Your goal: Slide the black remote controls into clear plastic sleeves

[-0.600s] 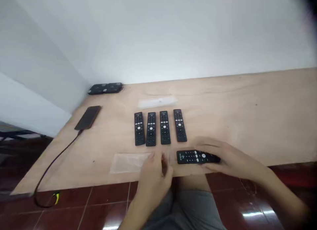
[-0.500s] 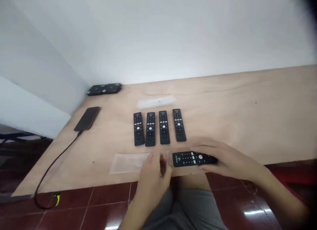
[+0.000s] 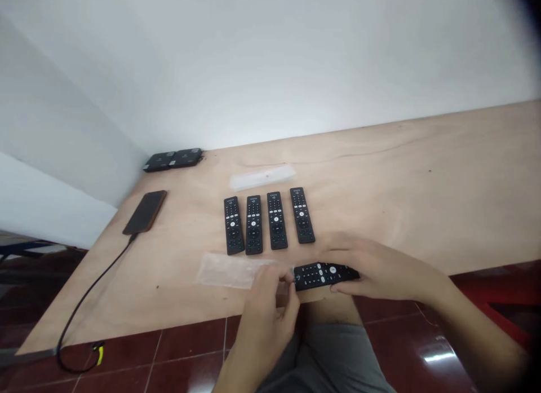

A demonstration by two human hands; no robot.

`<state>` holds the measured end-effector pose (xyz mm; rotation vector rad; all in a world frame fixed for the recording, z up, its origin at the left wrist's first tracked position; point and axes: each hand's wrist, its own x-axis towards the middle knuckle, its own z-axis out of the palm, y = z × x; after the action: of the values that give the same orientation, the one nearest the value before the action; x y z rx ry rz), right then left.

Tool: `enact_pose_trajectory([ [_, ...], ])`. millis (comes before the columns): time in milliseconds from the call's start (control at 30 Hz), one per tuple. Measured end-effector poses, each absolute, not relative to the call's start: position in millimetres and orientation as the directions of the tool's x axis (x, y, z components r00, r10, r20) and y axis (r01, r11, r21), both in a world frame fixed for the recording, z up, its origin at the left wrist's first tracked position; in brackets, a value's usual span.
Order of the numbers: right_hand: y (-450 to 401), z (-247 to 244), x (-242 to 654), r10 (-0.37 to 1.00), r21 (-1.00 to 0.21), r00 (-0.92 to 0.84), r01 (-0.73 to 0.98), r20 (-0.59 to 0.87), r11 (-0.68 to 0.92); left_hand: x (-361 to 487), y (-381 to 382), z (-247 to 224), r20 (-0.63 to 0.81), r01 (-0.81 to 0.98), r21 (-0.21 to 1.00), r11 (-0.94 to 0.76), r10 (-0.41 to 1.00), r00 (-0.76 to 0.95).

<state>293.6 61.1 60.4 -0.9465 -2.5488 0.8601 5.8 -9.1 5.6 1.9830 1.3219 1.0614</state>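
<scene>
A black remote lies sideways near the table's front edge, its right end wrapped by my right hand. My left hand is closed, thumb and forefinger pinching the open end of a clear plastic sleeve at the remote's left end. That sleeve stretches flat on the table to the left. Behind my hands, several remotes stand in a row with their buttons up: one at the left end, two in the middle and one at the right.
Another clear sleeve lies behind the row. A phone with a black cable rests on the left of the wooden table. Two black boxes sit by the wall at the back left.
The remote's left end has met the sleeve's opening at my left fingertips, closing the small gap. My right hand has shifted slightly left with the remote. The camera view has tilted a little.
</scene>
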Motion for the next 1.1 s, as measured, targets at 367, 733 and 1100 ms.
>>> enact_pose_trajectory([
  [367, 58, 27, 291, 0.707, -0.596, -0.699, 0.525, 0.104, 0.607, -38, 10, 13, 0.298, 0.618, 0.637, -0.461, 0.886, 0.354],
  [733, 58, 27, 289, 0.703, -0.563, -0.703, 0.539, 0.107, 0.626, -41, 2, 3, 0.362, 0.608, 0.602, -0.517, 0.856, 0.37],
  [1100, 60, 36, 283, 0.695, -0.596, -0.713, 0.519, 0.094, 0.613, -39, 0, 14, 0.317, 0.576, 0.629, -0.522, 0.849, 0.423],
])
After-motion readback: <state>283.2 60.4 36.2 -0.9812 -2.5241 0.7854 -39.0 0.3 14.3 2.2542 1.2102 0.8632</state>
